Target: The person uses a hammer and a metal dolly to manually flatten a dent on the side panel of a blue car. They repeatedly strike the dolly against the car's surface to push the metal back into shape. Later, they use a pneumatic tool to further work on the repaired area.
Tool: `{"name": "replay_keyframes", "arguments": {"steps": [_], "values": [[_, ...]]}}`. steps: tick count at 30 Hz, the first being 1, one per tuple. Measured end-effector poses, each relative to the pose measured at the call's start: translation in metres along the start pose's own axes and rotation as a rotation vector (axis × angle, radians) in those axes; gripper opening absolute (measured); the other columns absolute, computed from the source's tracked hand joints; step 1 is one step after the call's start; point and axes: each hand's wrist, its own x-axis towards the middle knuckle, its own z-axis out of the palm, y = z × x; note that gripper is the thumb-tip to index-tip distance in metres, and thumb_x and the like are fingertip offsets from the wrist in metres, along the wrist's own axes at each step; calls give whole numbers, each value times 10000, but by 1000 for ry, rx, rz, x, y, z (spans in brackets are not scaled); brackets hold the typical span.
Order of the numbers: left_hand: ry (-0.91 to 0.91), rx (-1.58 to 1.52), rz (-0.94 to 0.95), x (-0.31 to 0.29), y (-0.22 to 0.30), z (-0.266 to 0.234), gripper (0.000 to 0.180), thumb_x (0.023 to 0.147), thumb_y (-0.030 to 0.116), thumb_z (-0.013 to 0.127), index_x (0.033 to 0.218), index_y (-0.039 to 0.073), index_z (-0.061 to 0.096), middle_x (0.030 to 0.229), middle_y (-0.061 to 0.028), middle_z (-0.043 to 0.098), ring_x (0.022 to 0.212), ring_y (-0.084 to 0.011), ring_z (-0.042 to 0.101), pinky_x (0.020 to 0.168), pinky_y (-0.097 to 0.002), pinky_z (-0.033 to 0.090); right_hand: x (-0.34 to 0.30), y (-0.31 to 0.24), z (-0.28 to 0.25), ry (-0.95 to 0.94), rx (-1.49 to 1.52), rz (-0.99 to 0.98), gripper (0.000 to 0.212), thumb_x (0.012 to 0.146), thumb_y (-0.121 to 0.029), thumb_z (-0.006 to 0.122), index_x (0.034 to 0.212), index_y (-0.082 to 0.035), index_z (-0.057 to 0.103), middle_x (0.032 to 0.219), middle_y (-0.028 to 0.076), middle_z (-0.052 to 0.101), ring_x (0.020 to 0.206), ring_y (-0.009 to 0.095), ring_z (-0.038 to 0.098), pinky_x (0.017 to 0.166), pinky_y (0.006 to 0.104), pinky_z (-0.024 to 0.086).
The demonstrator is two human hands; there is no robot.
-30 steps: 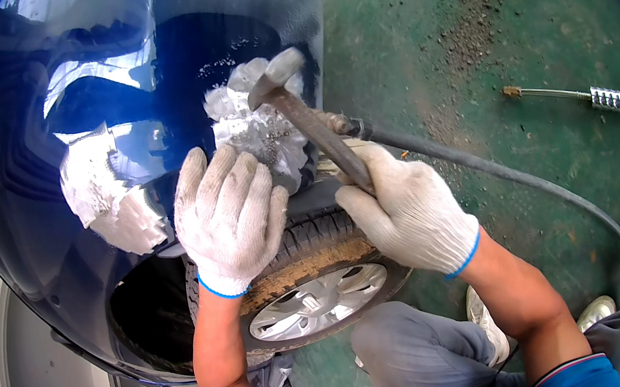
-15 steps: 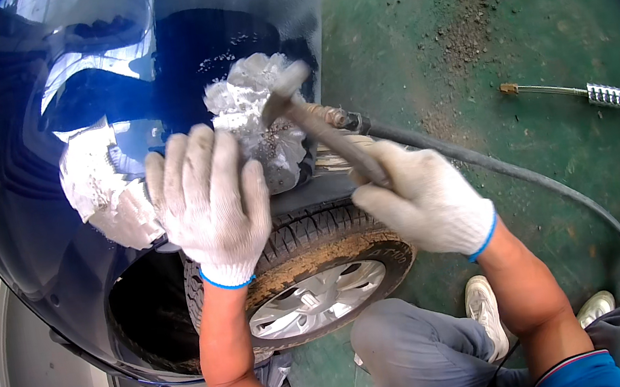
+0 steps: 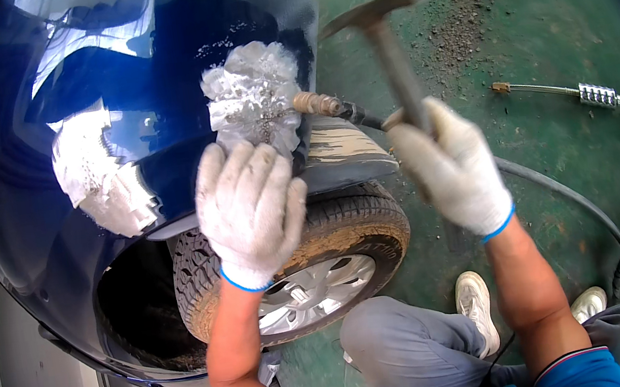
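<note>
My right hand (image 3: 455, 172), in a white knit glove with a blue cuff, grips the handle of a hammer (image 3: 395, 60). The hammer stands raised to the right of the blue car panel (image 3: 179, 69), its head over the green floor. My left hand (image 3: 253, 214), gloved alike, lies with fingers stretched out at the panel's lower edge, above the tyre. Its fingertips reach the bottom of a rough, bare-metal patch (image 3: 254, 86). Further left a second stripped patch (image 3: 98, 173) shines silver. The underside of my left palm is hidden.
Below my left hand sits a muddy tyre (image 3: 362, 222) with a silver wheel. A hose with a wrapped end (image 3: 317, 104) touches the panel's edge and runs behind my right hand. An air blow gun (image 3: 592, 95) and scattered dirt (image 3: 460, 19) lie on the green floor.
The hammer has swung up and right, away from the bare patch, with my right hand. My left hand has shifted right and slightly down along the panel.
</note>
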Motion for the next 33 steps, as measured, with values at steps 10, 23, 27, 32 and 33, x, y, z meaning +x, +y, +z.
{"name": "replay_keyframes", "arguments": {"steps": [10,23,27,32,33], "values": [[-50,-750,-198,-49,131,-3,221,794,140,821,968,19,756,1028,-138,761,974,-364,747,991,-531,585,5,30,60,-41,-272,-298,327,1031,-306,689,1140,0,651,923,282,727,858,476,734,777,540,582],[-128,-1151,-166,-54,166,42,163,821,157,840,958,75,809,1056,-62,804,996,-294,751,882,-439,568,6,25,57,-73,-256,-293,215,1027,-189,708,1110,4,665,823,154,701,749,248,701,753,395,564],[-181,-1199,-155,-52,164,38,146,833,165,837,947,78,810,1024,-58,803,977,-287,748,865,-432,560,2,18,52,-59,-181,-185,207,1019,-186,711,1092,3,670,871,156,712,798,234,700,785,390,561],[-206,-1228,-135,-49,166,45,134,845,175,834,931,77,806,1019,-61,799,982,-285,750,871,-430,565,4,19,44,-164,-296,-150,187,1011,-165,721,1104,-6,688,872,61,690,822,142,652,779,361,551],[-210,-1224,-124,-47,165,44,133,847,177,834,928,76,805,1019,-63,799,985,-284,751,884,-433,571,2,12,38,-156,-207,-97,180,1006,-160,724,1100,-10,691,863,48,688,813,149,665,771,358,551]]}}
